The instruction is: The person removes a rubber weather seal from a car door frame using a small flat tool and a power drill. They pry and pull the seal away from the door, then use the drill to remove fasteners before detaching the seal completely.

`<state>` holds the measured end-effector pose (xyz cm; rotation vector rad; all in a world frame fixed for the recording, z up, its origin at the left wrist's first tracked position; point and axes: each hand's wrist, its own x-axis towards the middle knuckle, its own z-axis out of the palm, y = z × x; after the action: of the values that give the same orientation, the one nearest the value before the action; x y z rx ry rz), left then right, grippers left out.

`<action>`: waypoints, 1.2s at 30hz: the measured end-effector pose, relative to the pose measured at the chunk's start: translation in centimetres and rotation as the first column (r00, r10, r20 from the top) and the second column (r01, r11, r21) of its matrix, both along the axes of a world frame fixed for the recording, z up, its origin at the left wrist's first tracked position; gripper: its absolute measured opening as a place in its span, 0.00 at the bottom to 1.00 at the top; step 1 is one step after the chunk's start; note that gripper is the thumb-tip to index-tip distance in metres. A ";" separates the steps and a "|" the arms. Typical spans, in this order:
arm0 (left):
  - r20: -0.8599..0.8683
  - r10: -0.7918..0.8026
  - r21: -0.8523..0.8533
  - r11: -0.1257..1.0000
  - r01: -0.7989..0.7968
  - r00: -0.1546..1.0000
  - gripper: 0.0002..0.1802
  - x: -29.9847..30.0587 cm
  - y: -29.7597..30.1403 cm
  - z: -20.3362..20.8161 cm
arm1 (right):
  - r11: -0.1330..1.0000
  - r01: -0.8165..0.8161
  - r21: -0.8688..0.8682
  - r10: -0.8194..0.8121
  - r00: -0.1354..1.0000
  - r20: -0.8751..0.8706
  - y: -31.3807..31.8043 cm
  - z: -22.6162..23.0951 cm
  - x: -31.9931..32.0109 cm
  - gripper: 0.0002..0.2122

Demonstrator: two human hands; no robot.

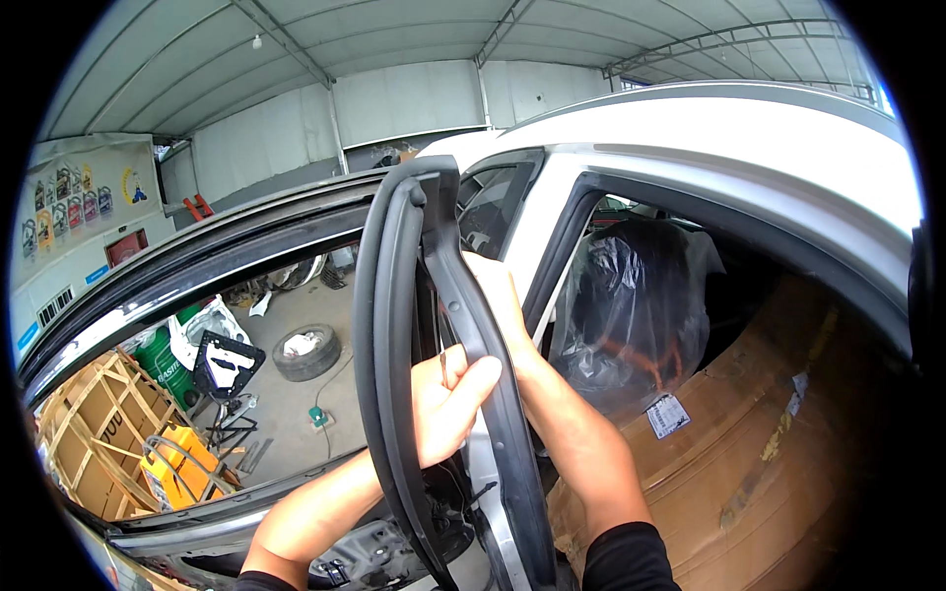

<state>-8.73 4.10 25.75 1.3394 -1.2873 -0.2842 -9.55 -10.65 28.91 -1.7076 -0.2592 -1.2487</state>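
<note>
An open car door (296, 202) stands in front of me, its window opening without glass. At its rear upright, a long black rubber strip (394, 325) runs beside the black door frame (483, 315). My left hand (441, 406) reaches through behind the strip and closes on the frame, thumb pressed against its edge; the wrist is partly covered by the strip. Higher up, my right hand (501, 295) wraps the frame from the car side, its fingers hidden behind it. Inside the lower door, bare metal and wiring (365, 547) show.
The white car body (749, 138) rises on the right. Through its doorway are a plastic-covered seat (636, 295) and a large cardboard box (690, 473). Beyond the door lie a tire (306, 366), a green drum (158, 362), a wooden crate (84, 433) and a yellow box (182, 468).
</note>
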 end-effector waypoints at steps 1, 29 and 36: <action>-0.010 0.009 0.010 1.000 -0.009 1.000 0.15 0.0 0.0 0.0 | 0.997 -0.048 0.055 0.048 0.999 -0.010 0.1 0.0 0.0 0.05; -0.062 -0.129 0.081 0.988 0.134 0.990 0.18 -0.7 0.5 0.7 | 0.991 -0.007 0.131 0.017 0.997 -0.077 -2.0 0.9 -4.1 0.13; -0.121 -0.019 0.184 0.982 0.041 0.992 0.22 2.6 1.4 -0.2 | 0.989 -0.127 -0.081 0.138 0.979 0.152 -0.2 5.0 -4.6 0.15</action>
<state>-6.11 5.50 25.57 1.4389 -1.2040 -0.5090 -14.14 -10.81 33.94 -1.6245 -0.5089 -1.2891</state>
